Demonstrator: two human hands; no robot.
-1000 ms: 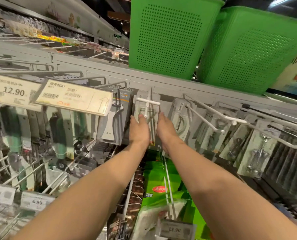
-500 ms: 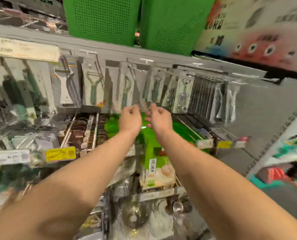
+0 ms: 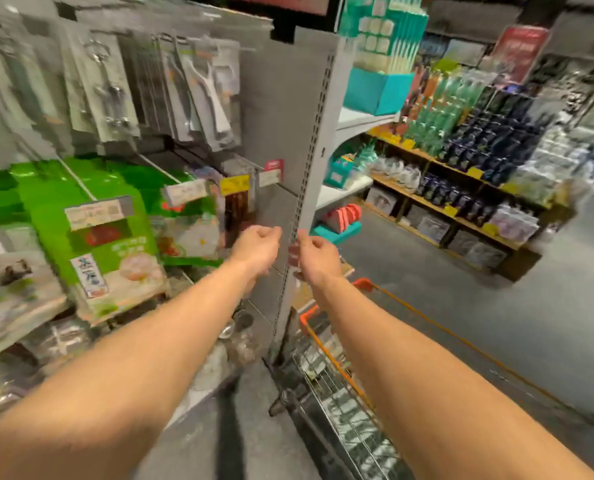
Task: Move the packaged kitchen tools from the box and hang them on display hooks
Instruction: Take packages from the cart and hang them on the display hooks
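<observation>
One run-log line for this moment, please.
left hand: empty | right hand: hold unclear | packaged tools: on hooks | cart: below

Left hand [image 3: 258, 245] and right hand [image 3: 318, 257], loosely curled, close together before grey shelf upright [image 3: 315, 133]

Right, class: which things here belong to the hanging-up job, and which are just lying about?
Job: packaged tools on hooks, left hand, right hand.
Lying about: green packets, teal box, bottles across the aisle.
</observation>
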